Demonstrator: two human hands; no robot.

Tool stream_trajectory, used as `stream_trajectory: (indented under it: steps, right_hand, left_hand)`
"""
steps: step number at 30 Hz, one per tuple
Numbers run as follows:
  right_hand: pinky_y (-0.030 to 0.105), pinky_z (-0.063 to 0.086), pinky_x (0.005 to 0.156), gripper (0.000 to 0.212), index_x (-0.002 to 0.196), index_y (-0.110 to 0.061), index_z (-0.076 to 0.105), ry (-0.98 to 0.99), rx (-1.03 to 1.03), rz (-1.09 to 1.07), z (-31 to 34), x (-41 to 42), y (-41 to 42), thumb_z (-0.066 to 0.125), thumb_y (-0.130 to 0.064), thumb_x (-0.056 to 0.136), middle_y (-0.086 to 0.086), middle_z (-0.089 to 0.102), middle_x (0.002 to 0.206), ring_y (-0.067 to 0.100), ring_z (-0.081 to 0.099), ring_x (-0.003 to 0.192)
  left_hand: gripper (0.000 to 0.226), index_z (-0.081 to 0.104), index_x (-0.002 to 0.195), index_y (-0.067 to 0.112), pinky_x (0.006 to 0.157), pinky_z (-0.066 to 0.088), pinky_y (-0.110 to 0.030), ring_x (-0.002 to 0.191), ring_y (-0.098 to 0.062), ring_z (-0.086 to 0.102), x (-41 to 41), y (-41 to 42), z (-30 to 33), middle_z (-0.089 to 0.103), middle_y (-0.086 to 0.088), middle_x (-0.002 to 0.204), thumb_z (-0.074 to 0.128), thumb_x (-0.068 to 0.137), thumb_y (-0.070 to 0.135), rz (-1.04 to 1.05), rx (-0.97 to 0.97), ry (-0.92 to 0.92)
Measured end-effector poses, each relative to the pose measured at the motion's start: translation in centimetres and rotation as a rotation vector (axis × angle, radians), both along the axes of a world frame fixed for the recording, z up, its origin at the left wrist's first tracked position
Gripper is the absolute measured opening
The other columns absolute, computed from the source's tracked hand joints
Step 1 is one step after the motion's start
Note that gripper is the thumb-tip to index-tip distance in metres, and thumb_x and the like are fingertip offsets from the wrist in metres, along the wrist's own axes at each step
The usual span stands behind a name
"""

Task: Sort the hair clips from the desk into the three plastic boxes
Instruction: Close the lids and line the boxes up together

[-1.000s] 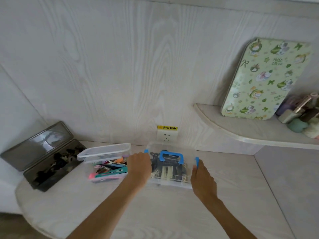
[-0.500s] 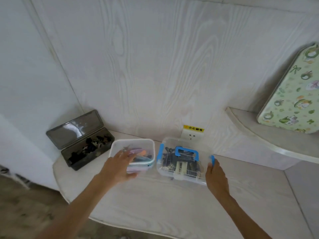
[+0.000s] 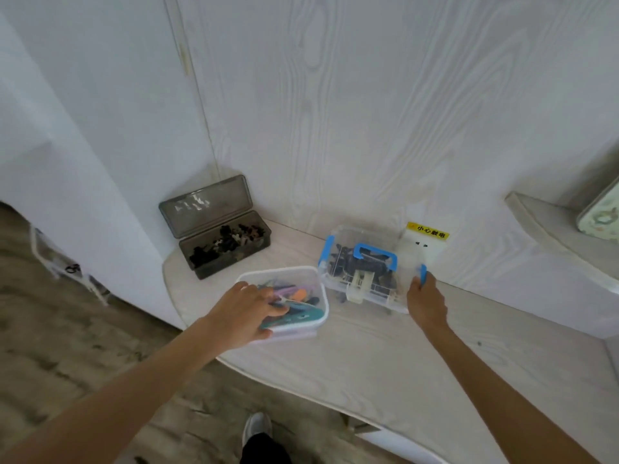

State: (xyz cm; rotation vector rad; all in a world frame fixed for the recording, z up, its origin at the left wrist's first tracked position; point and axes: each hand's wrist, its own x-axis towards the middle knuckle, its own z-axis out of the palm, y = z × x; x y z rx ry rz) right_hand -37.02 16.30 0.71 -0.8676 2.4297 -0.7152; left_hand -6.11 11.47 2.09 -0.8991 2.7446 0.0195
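clear box (image 3: 366,267) w/ blue latches, dark clips

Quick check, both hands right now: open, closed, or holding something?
Left hand: open, resting on the lid of the white-rimmed box.
Right hand: fingers grip the blue latch of the blue-handled box.

A yellow sticker (image 3: 427,231) with a white wall socket (image 3: 422,246) just under it. Off to the right, a curved shelf (image 3: 549,229) with a green patterned tin (image 3: 599,218) leaning on it. Down low, a grey shoe (image 3: 256,427) on the wooden floor (image 3: 50,346).
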Motion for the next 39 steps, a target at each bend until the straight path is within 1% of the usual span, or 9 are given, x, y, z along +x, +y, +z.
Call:
stream_trajectory:
  steps: [3, 8, 18, 20, 22, 25, 29, 32, 39]
  right_hand:
    - [0.044, 0.035, 0.1, 0.044, 0.141, -0.008, 0.029, -0.052, -0.011, 0.025, 0.4, 1.2, -1.2, 0.028, -0.027, 0.1, 0.023, 0.05, 0.13, 0.041, 0.047, 0.118]
    - [0.041, 0.052, 0.086, 0.05, 0.143, -0.015, 0.027, -0.396, -0.107, -0.002, 1.4, 4.0, -3.8, 0.042, -0.028, 0.096, 0.011, 0.05, 0.123, 0.029, 0.056, 0.094]
    - [0.032, 0.05, 0.067, 0.042, 0.122, 0.002, 0.048, -0.463, -0.038, 0.115, 1.0, 7.4, -7.9, 0.045, -0.03, 0.095, 0.011, 0.055, 0.094, 0.021, 0.057, 0.076]
    - [0.037, 0.05, 0.083, 0.056, 0.132, 0.001, 0.039, -0.439, -0.014, 0.143, 1.3, 7.2, -8.1, 0.045, -0.039, 0.094, 0.014, 0.056, 0.108, 0.024, 0.06, 0.088]
    - [0.039, 0.04, 0.101, 0.068, 0.141, -0.001, 0.026, -0.355, -0.064, 0.14, 1.6, 6.9, -7.3, 0.047, -0.044, 0.092, 0.017, 0.044, 0.135, 0.03, 0.051, 0.118]
    - [0.035, 0.038, 0.1, 0.057, 0.136, -0.005, 0.034, -0.171, -0.253, 0.178, 1.3, 7.0, -2.6, 0.053, -0.034, 0.091, 0.014, 0.045, 0.134, 0.026, 0.047, 0.12]
    - [0.037, 0.032, 0.109, 0.06, 0.137, -0.01, 0.036, 0.311, -0.184, 0.757, -1.8, 6.8, 3.9, 0.042, -0.049, 0.092, 0.01, 0.041, 0.142, 0.024, 0.038, 0.131]
    - [0.044, 0.019, 0.115, 0.079, 0.145, -0.007, 0.025, 0.636, -0.008, 1.099, -4.0, 5.8, 5.0, 0.016, -0.064, 0.09, 0.01, 0.027, 0.153, 0.027, 0.026, 0.142]
    - [0.045, 0.04, 0.105, 0.068, 0.139, -0.005, 0.039, 0.763, 0.005, 1.096, -4.8, 5.8, 4.9, 0.039, -0.052, 0.088, 0.011, 0.042, 0.145, 0.028, 0.042, 0.133]
  left_hand:
    - [0.065, 0.055, 0.125, 0.036, 0.094, 0.047, -0.045, 0.12, -0.031, 0.053, 1.2, 1.2, -0.2, 0.051, 0.0, 0.136, 0.071, 0.066, 0.057, -0.002, 0.003, -0.03]
    - [0.064, 0.019, 0.146, 0.038, 0.114, 0.022, -0.038, 0.145, -0.025, -0.003, 1.4, 3.2, -1.0, 0.003, 0.012, 0.157, 0.05, 0.091, 0.045, -0.003, 0.232, 0.02]
    - [0.06, 0.029, 0.144, 0.031, 0.118, 0.008, -0.038, 0.145, -0.021, -0.003, -3.4, 1.3, -0.4, 0.003, 0.012, 0.157, 0.056, 0.091, 0.027, -0.111, 0.316, 0.103]
    - [0.06, 0.031, 0.143, 0.032, 0.119, 0.011, -0.04, 0.145, -0.021, -0.002, -4.0, 0.8, -0.4, 0.004, 0.013, 0.157, 0.058, 0.09, 0.025, -0.099, 0.348, 0.115]
    - [0.061, 0.03, 0.143, 0.034, 0.118, 0.013, -0.042, 0.145, -0.022, -0.002, -4.0, 0.4, -0.8, 0.004, 0.014, 0.157, 0.058, 0.09, 0.025, -0.077, 0.355, 0.111]
    - [0.061, 0.024, 0.145, 0.036, 0.117, 0.016, -0.044, 0.145, -0.026, 0.0, -3.7, 0.4, -1.4, 0.002, 0.01, 0.157, 0.053, 0.092, 0.028, -0.121, 0.26, 0.089]
    - [0.059, 0.005, 0.148, 0.033, 0.116, 0.011, -0.047, 0.144, -0.034, -0.001, -2.7, 0.9, -2.8, -0.001, -0.002, 0.158, 0.036, 0.098, 0.041, -0.224, 0.002, -0.003]
    - [0.067, 0.018, 0.147, 0.028, 0.108, 0.031, -0.048, 0.139, -0.036, 0.026, -2.3, 1.4, -4.3, 0.025, -0.009, 0.153, 0.046, 0.09, 0.051, -0.255, -0.178, 0.048]
    - [0.066, 0.029, 0.144, 0.028, 0.106, 0.036, -0.045, 0.136, -0.036, 0.034, -2.5, 1.7, -6.2, 0.031, -0.01, 0.151, 0.054, 0.087, 0.048, -0.241, -0.275, 0.174]
